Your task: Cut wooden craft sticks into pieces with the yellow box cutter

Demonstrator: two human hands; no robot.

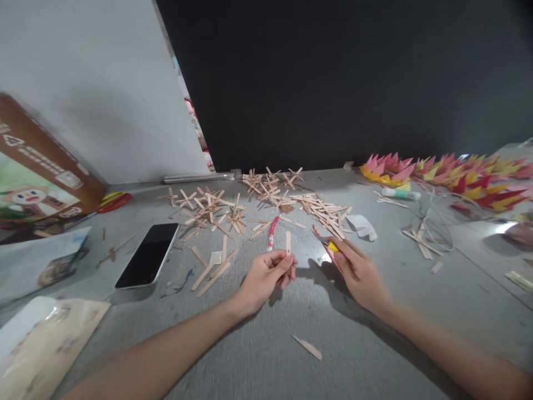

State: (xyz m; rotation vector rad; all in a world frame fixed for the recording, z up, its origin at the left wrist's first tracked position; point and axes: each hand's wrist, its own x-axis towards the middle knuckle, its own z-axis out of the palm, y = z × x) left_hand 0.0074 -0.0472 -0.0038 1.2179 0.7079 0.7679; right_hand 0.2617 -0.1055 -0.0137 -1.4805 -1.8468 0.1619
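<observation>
My left hand [270, 272] pinches a short wooden stick [288, 242], held upright between thumb and fingers. Just behind it a red patterned strip [272, 232] lies on the table. To the right, my right hand [353, 269] is closed round a cutter with a yellow part [332, 246], its tip pointing up and left. A second red patterned piece shows along the cutter; how it is held is unclear. The two hands are apart. Beyond them lie a pile of loose wooden sticks [327, 214] and several crossed-stick pieces [208, 208].
A phone [147, 255] lies at the left, near a brown box [45, 161] and red-yellow scissors [114, 201]. Pink and yellow paper shapes [387, 168], a glue stick [401, 194] and a cable are at the right. A pointed wood piece [307, 347] lies in front.
</observation>
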